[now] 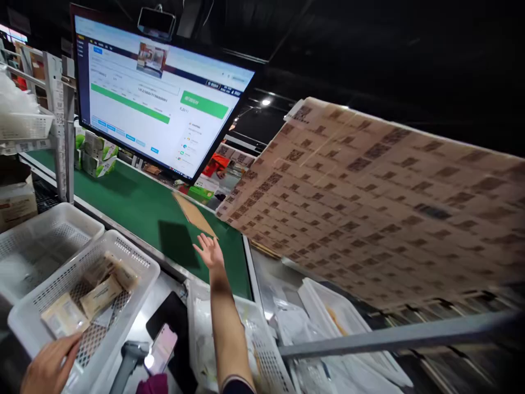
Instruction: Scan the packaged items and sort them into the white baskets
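My right hand reaches out over the green conveyor belt with its fingers spread and nothing gripped. Just beyond its fingertips a flat brown cardboard mailer hangs tilted above the belt, and a dark shadow falls below it. Whether fingertips and mailer touch is hard to tell. At the lower left, my left hand is at the near side of a white perforated basket. Its fingers are stretched and the thumb stands apart, close to a pale plastic-wrapped packet. Several wrapped packets lie in that basket.
A large monitor stands over the belt. A grey handheld scanner and a phone lie between baskets. Another white basket sits under my right forearm. A board covered in printed codes slants across the right side.
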Available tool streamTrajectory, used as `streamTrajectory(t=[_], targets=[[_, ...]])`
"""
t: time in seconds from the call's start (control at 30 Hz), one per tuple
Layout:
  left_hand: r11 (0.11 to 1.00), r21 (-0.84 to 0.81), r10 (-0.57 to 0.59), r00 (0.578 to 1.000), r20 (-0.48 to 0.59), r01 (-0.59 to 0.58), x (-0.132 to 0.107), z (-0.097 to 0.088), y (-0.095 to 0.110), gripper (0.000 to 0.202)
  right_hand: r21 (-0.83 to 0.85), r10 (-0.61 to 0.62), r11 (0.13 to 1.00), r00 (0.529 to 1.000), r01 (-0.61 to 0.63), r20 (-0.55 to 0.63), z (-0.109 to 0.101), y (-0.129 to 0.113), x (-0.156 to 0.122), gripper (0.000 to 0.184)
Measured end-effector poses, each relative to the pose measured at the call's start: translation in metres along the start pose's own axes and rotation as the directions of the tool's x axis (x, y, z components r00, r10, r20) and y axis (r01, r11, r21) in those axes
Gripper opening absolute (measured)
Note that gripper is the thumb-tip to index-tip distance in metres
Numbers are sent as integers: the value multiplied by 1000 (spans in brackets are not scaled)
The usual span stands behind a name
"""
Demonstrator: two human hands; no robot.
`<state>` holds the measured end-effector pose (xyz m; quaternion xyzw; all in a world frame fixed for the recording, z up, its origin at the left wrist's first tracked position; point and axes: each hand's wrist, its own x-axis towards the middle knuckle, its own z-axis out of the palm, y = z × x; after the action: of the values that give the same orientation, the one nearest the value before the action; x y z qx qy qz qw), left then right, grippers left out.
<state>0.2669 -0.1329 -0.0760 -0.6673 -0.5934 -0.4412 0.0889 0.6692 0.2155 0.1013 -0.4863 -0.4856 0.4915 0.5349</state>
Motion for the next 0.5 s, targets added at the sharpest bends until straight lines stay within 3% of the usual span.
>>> streamTrajectory(t=[0.07,0.13,0.23,0.27,0.3,0.37,0.43,0.5], targets=[[1000,21,19,996,-82,-18,10,-17,-1,41,86,77,993,993,-85,90,31,14,0,37],[1000,10,20,994,-106,-19,17,-29,-7,43,123,155,975,965,-184,212,52,35,-30,35],[995,-90,37,999,-19,-38,23,-38,-19,46,168,234,932,886,-322,401,62,81,-126,50],[990,-131,44,999,23,-41,25,-39,-23,47,220,228,916,886,-337,405,61,101,-167,54],[985,-169,54,997,63,-43,27,-39,-27,48,286,236,894,904,-346,356,59,123,-211,57],[974,-225,52,987,151,-17,31,-36,-33,48,444,292,835,945,-326,145,56,167,-299,62],[962,-268,14,964,265,59,37,-31,-36,53,518,406,778,914,-356,18,55,206,-379,60],[936,-302,-43,909,415,182,48,-25,-36,59,524,503,753,862,-399,-66,58,230,-439,57]])
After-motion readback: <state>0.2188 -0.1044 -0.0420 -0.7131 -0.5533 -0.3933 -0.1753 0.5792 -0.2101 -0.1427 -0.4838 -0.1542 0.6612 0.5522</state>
